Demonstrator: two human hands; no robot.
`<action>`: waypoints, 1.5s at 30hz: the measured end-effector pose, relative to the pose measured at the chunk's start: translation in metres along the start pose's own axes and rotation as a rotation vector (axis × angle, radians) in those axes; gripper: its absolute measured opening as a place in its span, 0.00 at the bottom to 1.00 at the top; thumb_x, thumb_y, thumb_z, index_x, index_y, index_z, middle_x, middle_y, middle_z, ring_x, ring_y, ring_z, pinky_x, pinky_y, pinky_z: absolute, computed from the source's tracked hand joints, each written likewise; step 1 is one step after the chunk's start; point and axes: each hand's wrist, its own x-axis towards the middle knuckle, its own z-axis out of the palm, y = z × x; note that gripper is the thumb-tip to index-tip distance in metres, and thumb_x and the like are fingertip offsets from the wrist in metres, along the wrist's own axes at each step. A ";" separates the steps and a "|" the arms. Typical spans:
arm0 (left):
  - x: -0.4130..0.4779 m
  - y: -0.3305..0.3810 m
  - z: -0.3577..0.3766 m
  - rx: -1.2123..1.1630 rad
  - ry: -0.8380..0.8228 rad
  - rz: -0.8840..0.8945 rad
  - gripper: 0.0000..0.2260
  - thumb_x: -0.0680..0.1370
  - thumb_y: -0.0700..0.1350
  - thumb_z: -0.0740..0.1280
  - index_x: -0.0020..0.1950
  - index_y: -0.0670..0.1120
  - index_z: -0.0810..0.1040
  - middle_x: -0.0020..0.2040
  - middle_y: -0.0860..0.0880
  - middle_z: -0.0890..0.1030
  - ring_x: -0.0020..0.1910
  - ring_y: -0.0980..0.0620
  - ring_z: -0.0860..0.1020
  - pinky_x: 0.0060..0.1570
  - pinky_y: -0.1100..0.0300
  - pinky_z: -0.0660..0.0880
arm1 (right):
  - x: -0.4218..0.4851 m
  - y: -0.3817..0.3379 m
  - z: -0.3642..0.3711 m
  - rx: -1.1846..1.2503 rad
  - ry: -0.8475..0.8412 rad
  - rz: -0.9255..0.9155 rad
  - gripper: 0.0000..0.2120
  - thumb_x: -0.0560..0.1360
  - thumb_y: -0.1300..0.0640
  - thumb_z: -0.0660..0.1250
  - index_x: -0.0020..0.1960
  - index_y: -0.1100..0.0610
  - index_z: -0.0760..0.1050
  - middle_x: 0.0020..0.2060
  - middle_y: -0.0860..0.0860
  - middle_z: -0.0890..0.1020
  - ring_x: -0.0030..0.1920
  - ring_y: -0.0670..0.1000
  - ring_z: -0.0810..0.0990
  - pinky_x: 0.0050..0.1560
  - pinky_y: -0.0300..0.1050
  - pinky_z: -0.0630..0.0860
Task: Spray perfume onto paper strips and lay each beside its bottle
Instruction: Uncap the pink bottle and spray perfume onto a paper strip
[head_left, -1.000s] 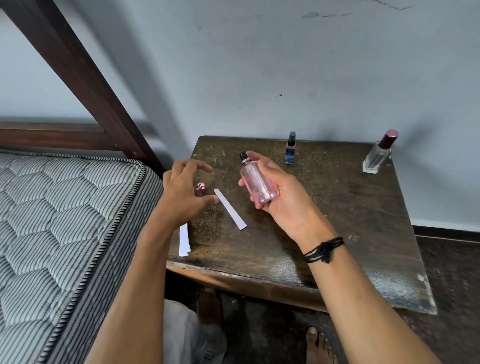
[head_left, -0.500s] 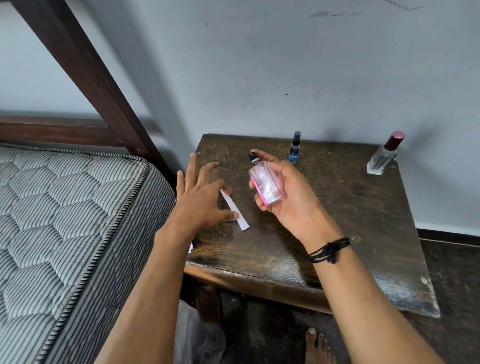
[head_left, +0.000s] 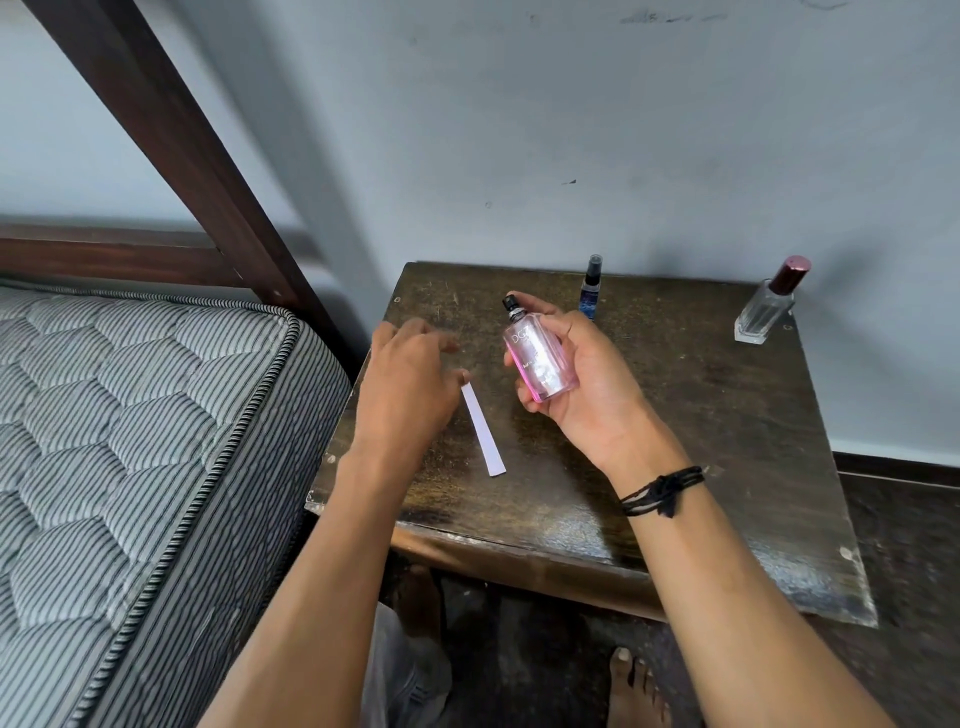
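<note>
one paper strip (head_left: 483, 432) now shows nearly whole; left hand (head_left: 409, 396) loosely curled, right hand (head_left: 595, 387) still grips pink bottle (head_left: 537, 358).

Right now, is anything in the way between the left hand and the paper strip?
Nothing visible. The left hand is at the far end of the paper strip, lying bare on the table. The right hand holds the pink bottle off to the side.

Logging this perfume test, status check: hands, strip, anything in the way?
Right hand grips pink bottle. Left hand at far end of strip, blurred, grip unclear. Strip flat on table. Blue bottle, clear bottle at back, not blocking.
</note>
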 end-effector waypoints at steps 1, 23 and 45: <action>-0.001 0.004 0.001 -0.017 0.012 -0.026 0.13 0.77 0.48 0.73 0.59 0.45 0.84 0.57 0.48 0.82 0.58 0.45 0.76 0.59 0.53 0.71 | 0.000 0.000 0.000 0.002 0.004 -0.001 0.16 0.83 0.53 0.59 0.66 0.50 0.80 0.38 0.55 0.82 0.31 0.51 0.74 0.30 0.44 0.67; -0.001 0.001 0.015 -0.180 -0.202 -0.196 0.07 0.73 0.44 0.76 0.47 0.49 0.79 0.44 0.53 0.81 0.51 0.48 0.78 0.48 0.53 0.74 | 0.003 0.001 -0.005 -0.008 0.010 -0.020 0.16 0.83 0.54 0.58 0.67 0.51 0.79 0.39 0.56 0.81 0.31 0.51 0.74 0.31 0.44 0.66; 0.014 -0.018 -0.005 -0.920 -0.024 -0.341 0.06 0.78 0.39 0.73 0.53 0.40 0.86 0.45 0.40 0.86 0.40 0.49 0.85 0.46 0.53 0.84 | -0.008 0.002 0.007 -0.595 -0.033 -0.131 0.12 0.85 0.53 0.61 0.67 0.44 0.74 0.41 0.71 0.77 0.32 0.57 0.76 0.30 0.41 0.75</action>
